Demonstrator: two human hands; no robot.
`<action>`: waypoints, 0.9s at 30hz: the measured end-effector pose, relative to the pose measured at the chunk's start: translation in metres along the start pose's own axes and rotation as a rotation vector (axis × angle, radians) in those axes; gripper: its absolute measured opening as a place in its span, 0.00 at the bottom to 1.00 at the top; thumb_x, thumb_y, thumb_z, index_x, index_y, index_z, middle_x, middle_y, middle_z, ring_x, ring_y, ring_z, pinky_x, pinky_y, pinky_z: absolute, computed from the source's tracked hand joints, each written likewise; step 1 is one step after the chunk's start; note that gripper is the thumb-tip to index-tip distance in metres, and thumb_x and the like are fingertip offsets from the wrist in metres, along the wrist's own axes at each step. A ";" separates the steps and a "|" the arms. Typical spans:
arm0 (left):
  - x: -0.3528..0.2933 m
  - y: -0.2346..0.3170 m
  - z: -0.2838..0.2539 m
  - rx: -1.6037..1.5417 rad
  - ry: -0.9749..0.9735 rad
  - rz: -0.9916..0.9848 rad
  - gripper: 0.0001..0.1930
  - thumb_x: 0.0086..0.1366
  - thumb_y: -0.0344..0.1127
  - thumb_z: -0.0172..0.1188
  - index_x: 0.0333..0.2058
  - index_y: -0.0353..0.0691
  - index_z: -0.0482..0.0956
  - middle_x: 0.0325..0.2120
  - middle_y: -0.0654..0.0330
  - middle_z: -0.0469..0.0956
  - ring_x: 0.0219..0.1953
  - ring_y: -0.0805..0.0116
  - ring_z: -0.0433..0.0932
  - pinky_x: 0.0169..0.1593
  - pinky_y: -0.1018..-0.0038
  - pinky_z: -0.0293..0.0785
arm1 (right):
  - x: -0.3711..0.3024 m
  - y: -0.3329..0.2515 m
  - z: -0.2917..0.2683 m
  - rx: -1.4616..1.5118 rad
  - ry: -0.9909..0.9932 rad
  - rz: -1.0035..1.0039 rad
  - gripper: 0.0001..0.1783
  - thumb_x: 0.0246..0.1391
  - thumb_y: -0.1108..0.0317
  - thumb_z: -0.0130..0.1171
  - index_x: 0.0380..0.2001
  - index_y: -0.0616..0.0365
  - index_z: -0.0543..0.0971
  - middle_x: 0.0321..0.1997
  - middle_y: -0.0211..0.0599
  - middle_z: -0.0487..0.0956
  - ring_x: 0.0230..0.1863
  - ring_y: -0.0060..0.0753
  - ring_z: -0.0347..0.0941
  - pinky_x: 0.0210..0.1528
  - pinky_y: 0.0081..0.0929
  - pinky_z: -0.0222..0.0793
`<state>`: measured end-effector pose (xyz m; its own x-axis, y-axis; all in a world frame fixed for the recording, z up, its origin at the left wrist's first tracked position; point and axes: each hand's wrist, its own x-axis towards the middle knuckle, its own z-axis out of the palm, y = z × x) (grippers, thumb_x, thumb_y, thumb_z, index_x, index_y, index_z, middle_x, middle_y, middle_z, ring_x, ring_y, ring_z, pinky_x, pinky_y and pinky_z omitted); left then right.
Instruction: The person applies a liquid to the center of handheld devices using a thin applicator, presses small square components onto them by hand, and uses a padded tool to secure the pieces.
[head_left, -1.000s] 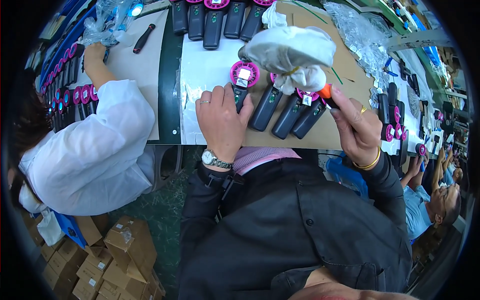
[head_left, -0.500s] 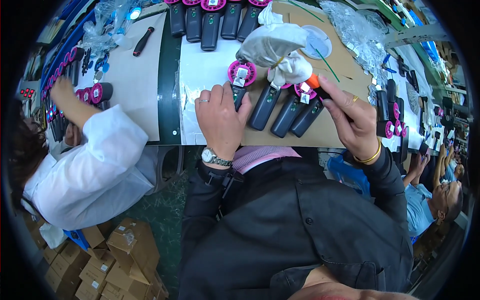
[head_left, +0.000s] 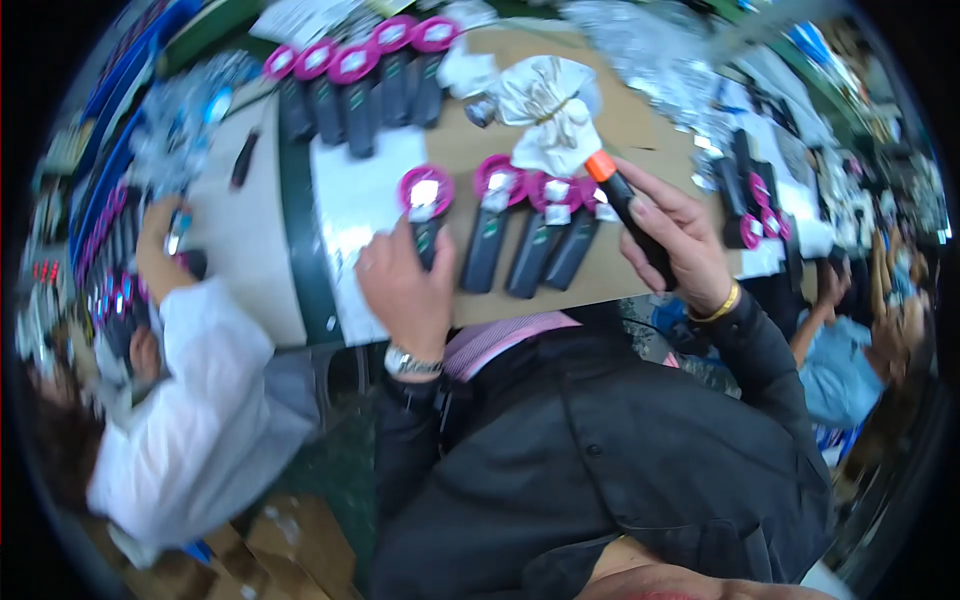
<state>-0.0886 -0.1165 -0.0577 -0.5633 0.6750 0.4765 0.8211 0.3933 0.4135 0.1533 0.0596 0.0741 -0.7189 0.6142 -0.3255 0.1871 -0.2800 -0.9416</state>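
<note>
My left hand (head_left: 405, 295) closes around the dark grey handle of a handheld fan (head_left: 425, 192) with a round pink head and a square silvery piece at its centre. Its fingers rest on the handle, below the head. In my right hand (head_left: 680, 235) is the black handle of a cloth-wrapped mallet (head_left: 555, 115), with an orange collar below a bundled white cloth head tied with a band. The mallet's cloth end hangs over the far side of a row of similar fans (head_left: 485, 245) lying right of my left hand. Motion blurs the picture somewhat.
Several more pink-headed fans (head_left: 360, 115) lie at the back left. Clear plastic bags (head_left: 640, 60) pile up at the back right. A dark screwdriver (head_left: 245, 160) lies on the left table. A co-worker in a white sleeve (head_left: 215, 340) works at my left; another person in blue (head_left: 845, 370) sits at right.
The view has shifted, so the table things sit further left. My right hand has drawn the mallet back, showing more of its black handle. My left hand stays on the same fan.
</note>
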 end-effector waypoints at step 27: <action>0.012 0.037 -0.025 -0.106 0.119 0.073 0.20 0.71 0.28 0.71 0.59 0.31 0.82 0.44 0.49 0.82 0.48 0.49 0.79 0.52 0.56 0.74 | 0.090 0.047 -0.202 0.322 0.767 -0.117 0.25 0.78 0.60 0.59 0.71 0.57 0.74 0.39 0.38 0.82 0.30 0.29 0.78 0.33 0.30 0.74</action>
<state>-0.0672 -0.1094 -0.0170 -0.5147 0.6185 0.5938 0.8495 0.2739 0.4510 0.2328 0.2504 -0.0170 -0.0453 0.9511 -0.3055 -0.1446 -0.3088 -0.9401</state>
